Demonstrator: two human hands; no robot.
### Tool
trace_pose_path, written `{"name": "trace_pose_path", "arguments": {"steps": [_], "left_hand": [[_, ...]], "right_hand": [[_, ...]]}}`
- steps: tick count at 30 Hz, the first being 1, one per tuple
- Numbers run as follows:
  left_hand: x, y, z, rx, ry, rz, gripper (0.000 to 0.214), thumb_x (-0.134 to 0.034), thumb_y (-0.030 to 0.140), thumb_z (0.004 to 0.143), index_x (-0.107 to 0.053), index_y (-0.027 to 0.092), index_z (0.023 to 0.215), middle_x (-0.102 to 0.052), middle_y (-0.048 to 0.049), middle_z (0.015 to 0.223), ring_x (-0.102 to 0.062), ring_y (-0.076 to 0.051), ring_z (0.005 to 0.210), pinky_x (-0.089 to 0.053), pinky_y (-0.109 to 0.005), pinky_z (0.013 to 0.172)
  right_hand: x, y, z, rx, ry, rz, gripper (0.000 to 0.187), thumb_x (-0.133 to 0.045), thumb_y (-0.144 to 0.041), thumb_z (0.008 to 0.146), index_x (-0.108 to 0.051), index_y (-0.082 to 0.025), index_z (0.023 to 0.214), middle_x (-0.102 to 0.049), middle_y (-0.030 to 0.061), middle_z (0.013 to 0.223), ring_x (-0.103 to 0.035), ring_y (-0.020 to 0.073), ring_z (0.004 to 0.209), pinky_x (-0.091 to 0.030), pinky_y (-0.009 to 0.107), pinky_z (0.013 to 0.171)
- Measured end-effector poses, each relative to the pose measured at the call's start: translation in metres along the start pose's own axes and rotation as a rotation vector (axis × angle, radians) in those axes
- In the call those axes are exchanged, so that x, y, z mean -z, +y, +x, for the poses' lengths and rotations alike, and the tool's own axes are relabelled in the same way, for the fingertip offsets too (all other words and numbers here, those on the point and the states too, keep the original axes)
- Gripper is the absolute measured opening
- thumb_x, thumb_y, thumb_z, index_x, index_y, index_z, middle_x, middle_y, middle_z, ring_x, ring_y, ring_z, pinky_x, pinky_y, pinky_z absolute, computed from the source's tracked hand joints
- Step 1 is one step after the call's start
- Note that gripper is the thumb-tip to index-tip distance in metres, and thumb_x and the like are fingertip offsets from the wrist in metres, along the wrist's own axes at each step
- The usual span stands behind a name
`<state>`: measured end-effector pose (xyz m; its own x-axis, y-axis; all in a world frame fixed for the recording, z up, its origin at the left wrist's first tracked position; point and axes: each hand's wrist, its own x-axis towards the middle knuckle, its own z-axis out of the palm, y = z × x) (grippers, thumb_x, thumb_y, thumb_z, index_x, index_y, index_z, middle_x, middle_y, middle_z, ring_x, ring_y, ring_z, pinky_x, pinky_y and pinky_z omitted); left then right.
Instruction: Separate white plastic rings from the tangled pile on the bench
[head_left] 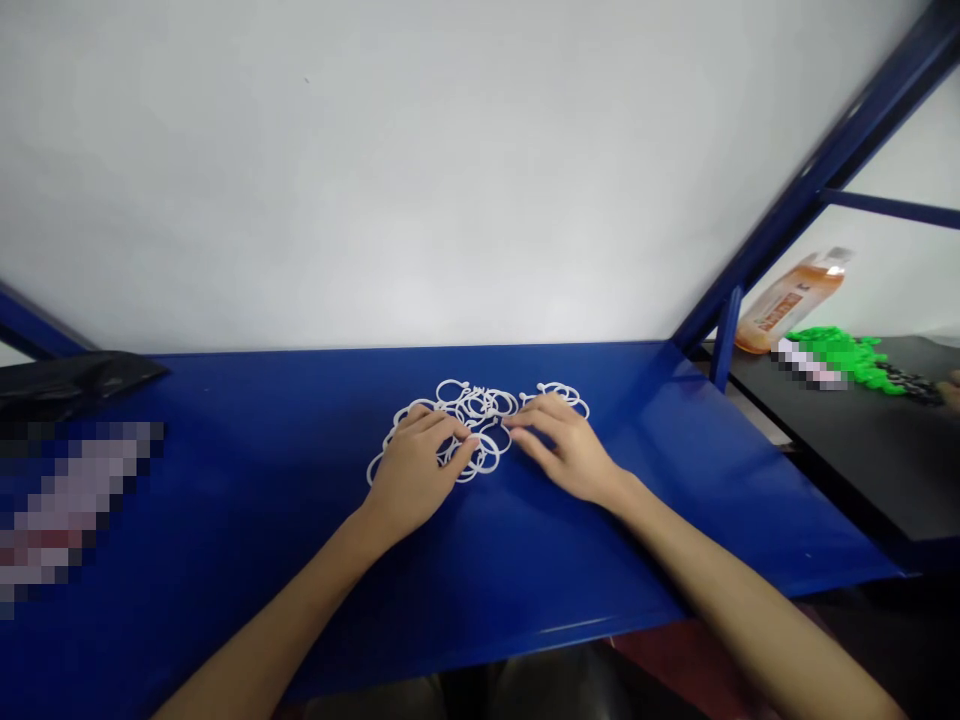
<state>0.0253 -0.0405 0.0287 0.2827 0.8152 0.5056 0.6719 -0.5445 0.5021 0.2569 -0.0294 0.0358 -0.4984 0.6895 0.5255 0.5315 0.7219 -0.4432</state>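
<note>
A heap of several thin white plastic rings (480, 408) lies in the middle of a blue table (262, 480). My left hand (416, 465) rests palm down on the left part of the heap, fingers stretched out over the rings. My right hand (566, 445) lies flat on the right part of the heap, fingers apart and pointing left, its fingertips close to those of the left hand. Neither hand is wrapped round a ring.
A white wall stands behind the table. A black object (75, 380) lies at the far left. A blue frame post (810, 180) slants up on the right. Beyond it, a black table (862, 440) bears an orange bottle (791, 300) and green pieces (847, 355).
</note>
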Motion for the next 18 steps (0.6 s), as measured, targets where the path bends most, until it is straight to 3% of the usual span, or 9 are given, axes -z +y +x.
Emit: {"name": "trace_pose_path", "arguments": {"steps": [3,8,13,15,18], "left_hand": [[0.002,0.002,0.002,0.036,-0.009,-0.027,0.023,-0.063,0.032,0.089,-0.062,0.022,0.068,-0.066,0.0006,0.071,-0.055,-0.019,0.077,-0.046,-0.033,0.075],[0.006,0.007,0.005,0.086,-0.124,-0.185,0.034,-0.061,0.046,0.091,-0.064,0.022,0.067,-0.064,0.0021,0.067,-0.057,-0.015,0.066,-0.047,-0.03,0.069],[0.008,0.01,0.003,0.185,-0.193,-0.34,0.025,-0.062,0.047,0.09,-0.069,0.024,0.098,-0.071,0.0007,0.084,-0.064,-0.015,0.074,-0.05,-0.029,0.069],[0.008,0.011,0.001,0.185,-0.188,-0.347,0.032,-0.068,0.042,0.086,-0.064,0.025,0.113,-0.072,0.0004,0.091,-0.065,-0.016,0.081,-0.051,-0.029,0.073],[0.006,0.012,-0.001,0.165,-0.147,-0.327,0.035,-0.069,0.034,0.086,-0.06,0.027,0.119,-0.072,0.0014,0.095,-0.065,-0.015,0.081,-0.052,-0.029,0.075]], "right_hand": [[-0.005,-0.011,-0.002,0.039,-0.123,0.105,0.023,-0.058,-0.038,0.096,-0.065,-0.021,0.109,-0.068,0.0059,0.101,-0.061,0.0199,0.096,-0.051,0.037,0.086],[-0.006,-0.013,-0.003,-0.048,-0.079,0.209,0.015,-0.056,-0.034,0.096,-0.063,-0.02,0.096,-0.063,0.0027,0.086,-0.06,0.0143,0.074,-0.05,0.029,0.069],[-0.006,-0.013,-0.002,-0.219,0.009,0.347,0.018,-0.059,-0.033,0.094,-0.062,-0.019,0.084,-0.061,-0.0011,0.072,-0.056,0.0117,0.063,-0.046,0.025,0.06],[-0.007,-0.012,-0.001,-0.287,0.043,0.385,0.02,-0.059,-0.035,0.094,-0.062,-0.019,0.082,-0.061,-0.0016,0.07,-0.056,0.0114,0.061,-0.045,0.024,0.058],[-0.009,-0.011,-0.001,-0.364,0.068,0.429,0.023,-0.058,-0.037,0.094,-0.061,-0.019,0.08,-0.059,-0.0023,0.067,-0.054,0.0109,0.059,-0.044,0.024,0.057]]}}
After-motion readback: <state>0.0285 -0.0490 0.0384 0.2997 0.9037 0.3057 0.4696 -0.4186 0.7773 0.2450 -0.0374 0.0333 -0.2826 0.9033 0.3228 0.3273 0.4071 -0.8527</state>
